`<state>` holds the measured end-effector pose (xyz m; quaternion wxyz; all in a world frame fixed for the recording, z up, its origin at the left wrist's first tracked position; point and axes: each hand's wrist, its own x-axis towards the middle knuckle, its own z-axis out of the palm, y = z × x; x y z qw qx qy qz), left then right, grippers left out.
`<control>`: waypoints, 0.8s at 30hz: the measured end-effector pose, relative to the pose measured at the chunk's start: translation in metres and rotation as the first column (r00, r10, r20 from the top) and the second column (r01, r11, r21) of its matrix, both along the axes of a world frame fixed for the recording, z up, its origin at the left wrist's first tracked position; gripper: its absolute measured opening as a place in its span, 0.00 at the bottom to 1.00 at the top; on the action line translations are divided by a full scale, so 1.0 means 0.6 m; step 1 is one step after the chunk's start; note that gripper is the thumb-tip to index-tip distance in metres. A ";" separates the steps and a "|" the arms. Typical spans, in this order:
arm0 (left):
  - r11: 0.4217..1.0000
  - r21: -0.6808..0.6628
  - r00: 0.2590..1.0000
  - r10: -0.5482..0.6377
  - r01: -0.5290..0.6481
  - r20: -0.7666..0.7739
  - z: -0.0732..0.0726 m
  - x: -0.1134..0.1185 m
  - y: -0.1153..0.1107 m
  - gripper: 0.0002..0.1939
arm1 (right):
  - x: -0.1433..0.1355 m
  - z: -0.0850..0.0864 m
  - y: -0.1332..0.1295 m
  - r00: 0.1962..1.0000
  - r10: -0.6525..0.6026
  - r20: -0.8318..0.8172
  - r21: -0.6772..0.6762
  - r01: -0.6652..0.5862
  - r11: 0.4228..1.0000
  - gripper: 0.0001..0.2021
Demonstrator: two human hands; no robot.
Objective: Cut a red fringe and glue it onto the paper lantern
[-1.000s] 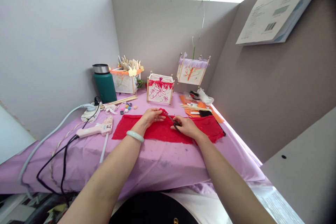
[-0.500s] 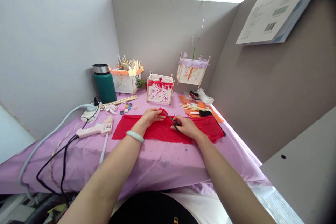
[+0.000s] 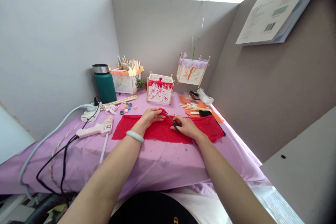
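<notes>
A long strip of red cloth (image 3: 168, 135) lies across the purple-covered table in front of me. My left hand (image 3: 151, 117) pinches a bunched bit of the cloth's far edge between thumb and fingers. From the right, my right hand (image 3: 186, 126) grips a pair of scissors (image 3: 175, 125) with black handles. Their blades point up and left to the bunched cloth at my left fingertips. Whether the blades are parted is too small to tell. Just beyond stands a white paper lantern (image 3: 160, 92) with red fringe and a drawn red flower.
At left are a pink glue gun (image 3: 96, 130), a power strip (image 3: 90, 112) with cables, and a green bottle (image 3: 104, 85). Coloured buttons (image 3: 126, 109) and sticks (image 3: 119, 102) lie behind. A second lantern (image 3: 193, 71) hangs at back right, above orange sheets (image 3: 217, 115).
Almost nothing differs. Both hands hold the same places on the cloth and scissors, with at most a slight shift of the scissor blades.
</notes>
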<state>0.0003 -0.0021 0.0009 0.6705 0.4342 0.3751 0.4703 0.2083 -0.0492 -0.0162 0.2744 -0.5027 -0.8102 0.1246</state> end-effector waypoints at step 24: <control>1.000 0.006 1.000 -0.014 0.014 -0.009 -0.001 0.001 0.001 0.03 | -0.001 0.001 -0.001 1.000 -0.006 0.020 0.013 0.005 1.000 0.15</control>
